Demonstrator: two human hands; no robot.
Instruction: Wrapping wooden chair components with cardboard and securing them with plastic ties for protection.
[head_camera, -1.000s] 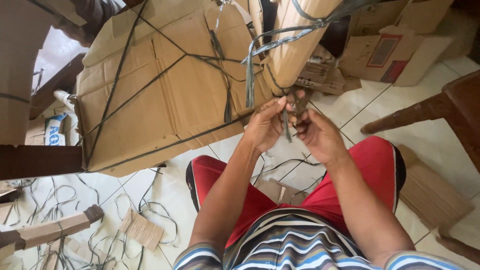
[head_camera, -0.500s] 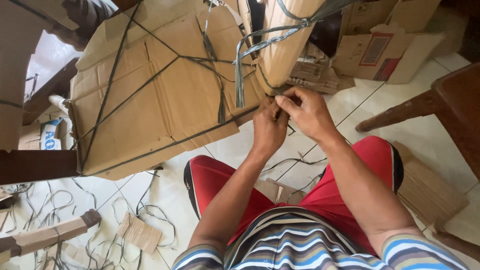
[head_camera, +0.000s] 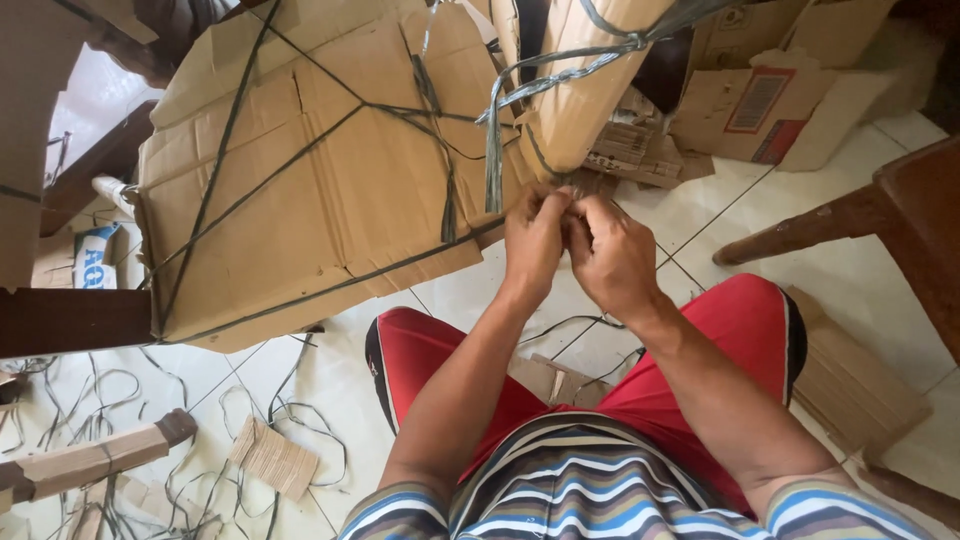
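**Both hands pinch strapping at the bundle's lower edge**

Just above the centre of the frame, the left hand (head_camera: 533, 240) and the right hand (head_camera: 612, 252) meet with fingers curled tight, touching each other. They seem to pinch the thin grey-green plastic strapping (head_camera: 493, 160) where it comes down off the narrow tan cardboard bundle (head_camera: 585, 90) at top centre. Each hand is closed almost fully on something small.

To do this well, the strap wants steady tension in both hands, held close to the cardboard edge so the band does not slip off the corner. Thumbs and forefingers should carry the work, with the wrists quiet.

The large flattened brown cardboard stack (head_camera: 300, 190), crossed with the same strapping, fills the upper left, just beside the hands.

What the fingers actually hold is hidden behind the knuckles; whether it is a knot, a loose end or a clip, I cannot tell. The bundle's top is cut off by the frame. Loose strap offcuts (head_camera: 290, 410) lie on the pale tiled floor (head_camera: 850, 270), and a dark wooden furniture leg (head_camera: 800, 225) crosses at right.
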